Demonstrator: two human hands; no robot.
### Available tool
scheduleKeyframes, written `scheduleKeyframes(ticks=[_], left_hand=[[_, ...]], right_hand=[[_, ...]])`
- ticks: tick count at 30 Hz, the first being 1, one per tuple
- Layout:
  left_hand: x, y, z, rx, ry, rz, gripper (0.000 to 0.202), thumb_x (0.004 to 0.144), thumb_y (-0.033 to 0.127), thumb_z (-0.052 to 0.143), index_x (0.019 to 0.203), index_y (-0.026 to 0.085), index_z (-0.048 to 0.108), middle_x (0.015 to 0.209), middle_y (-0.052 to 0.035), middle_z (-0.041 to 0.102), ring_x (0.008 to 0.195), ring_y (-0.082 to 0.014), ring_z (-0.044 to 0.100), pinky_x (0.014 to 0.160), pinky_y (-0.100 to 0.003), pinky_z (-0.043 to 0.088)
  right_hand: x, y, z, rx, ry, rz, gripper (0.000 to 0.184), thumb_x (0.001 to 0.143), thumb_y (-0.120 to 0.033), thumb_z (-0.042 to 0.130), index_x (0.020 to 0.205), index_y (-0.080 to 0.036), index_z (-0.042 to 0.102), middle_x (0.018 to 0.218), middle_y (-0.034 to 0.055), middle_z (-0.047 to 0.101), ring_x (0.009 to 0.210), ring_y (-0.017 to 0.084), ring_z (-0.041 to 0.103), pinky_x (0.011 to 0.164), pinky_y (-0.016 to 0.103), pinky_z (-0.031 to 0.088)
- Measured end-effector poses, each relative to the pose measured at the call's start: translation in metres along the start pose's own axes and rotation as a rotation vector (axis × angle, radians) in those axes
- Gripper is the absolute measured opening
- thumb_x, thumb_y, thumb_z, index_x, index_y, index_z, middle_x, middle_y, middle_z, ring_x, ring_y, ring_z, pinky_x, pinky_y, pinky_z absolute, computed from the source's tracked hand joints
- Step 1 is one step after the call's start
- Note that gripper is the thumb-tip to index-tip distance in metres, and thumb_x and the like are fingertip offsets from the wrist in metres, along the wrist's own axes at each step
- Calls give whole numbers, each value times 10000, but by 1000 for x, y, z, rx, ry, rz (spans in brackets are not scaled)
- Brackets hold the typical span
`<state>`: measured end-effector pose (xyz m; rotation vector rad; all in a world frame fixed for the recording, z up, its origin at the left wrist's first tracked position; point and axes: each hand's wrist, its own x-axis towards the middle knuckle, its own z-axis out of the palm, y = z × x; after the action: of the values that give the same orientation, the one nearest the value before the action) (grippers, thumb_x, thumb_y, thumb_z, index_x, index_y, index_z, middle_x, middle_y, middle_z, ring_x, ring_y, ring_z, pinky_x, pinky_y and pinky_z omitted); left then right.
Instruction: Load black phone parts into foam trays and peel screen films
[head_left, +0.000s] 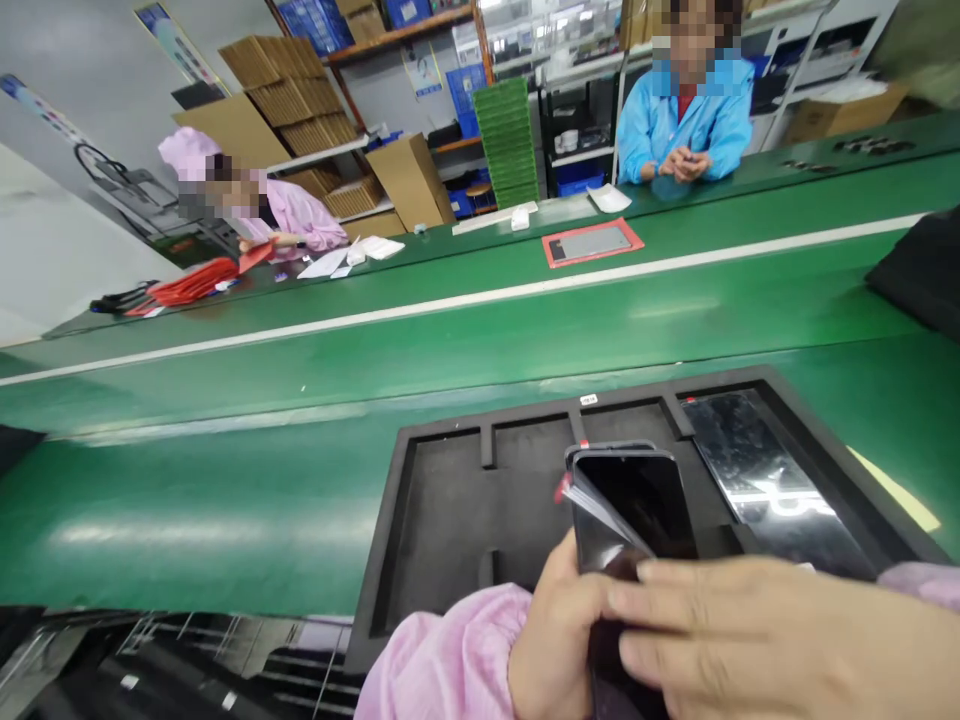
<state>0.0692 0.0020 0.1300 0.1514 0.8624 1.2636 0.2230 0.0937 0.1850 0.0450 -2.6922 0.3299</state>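
- The left hand (555, 625) was clamped on the phone (660, 500) from its left side, thumb over the near part of the screen.
- The right hand (787, 635) lay across the phone's near half from the right, fingers straight and close together, meeting the left thumb; whether it pinched anything could not be told.
- The phone stood out beyond both hands, its far end over the middle of the tray (442, 530). It was a slim slab with rounded corners and a glossy black face; a second rounded edge showed just behind its far end.
- Clear film (604, 515) stood up from the phone's left side in a thin, creased, shiny flap, with a red tab (562, 487) at its far corner.
- A pink cloth sleeve (450, 655), softly wrinkled, covered the left wrist.
- The tray was matt black, with a raised rim and shallow rectangular pockets parted by short ribs; a small white label (589, 399) sat on its far rim.
- In the right pocket lay a dark glass panel (757, 455), mirror-smooth and streaked with reflections.
- A yellow strip (896, 488) lay right of the tray.
- Under it spread the glossy green surface (225, 520).
- Farther off, a grey panel (589, 243) rested on a red sheet (636, 240).
- At the far side sat a person in blue (637, 125), right, and one in pink (307, 215), left, beside red sheets piled up (199, 282).
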Motion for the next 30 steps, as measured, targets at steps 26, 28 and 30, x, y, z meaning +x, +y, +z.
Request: scheduleKeyframes(ticks=[26, 28, 30], left_hand=[[11, -8, -5, -187, 117, 93, 258, 703, 324, 704, 887, 154, 641, 826, -43, 691, 763, -191, 637, 758, -322, 479], [10, -10, -5, -177, 85, 136, 308, 678, 332, 745, 914, 168, 635, 843, -46, 701, 804, -216, 652, 790, -357, 487], [7, -10, -4, -165, 69, 156, 331, 660, 351, 765, 905, 167, 639, 841, -55, 711, 837, -238, 660, 818, -381, 489]], right_hand=[[10, 48, 34, 216, 342, 958, 316, 816, -511, 415, 715, -225, 506, 594, 19, 574, 459, 167, 493, 434, 288, 389], [11, 43, 29, 492, 155, 1154, 376, 715, -579, 517, 789, -211, 514, 476, -33, 513, 329, 121, 383, 345, 241, 308], [10, 39, 23, 732, -6, 1188, 428, 659, -595, 573, 802, -197, 506, 404, -77, 433, 287, 87, 322, 334, 205, 259]])
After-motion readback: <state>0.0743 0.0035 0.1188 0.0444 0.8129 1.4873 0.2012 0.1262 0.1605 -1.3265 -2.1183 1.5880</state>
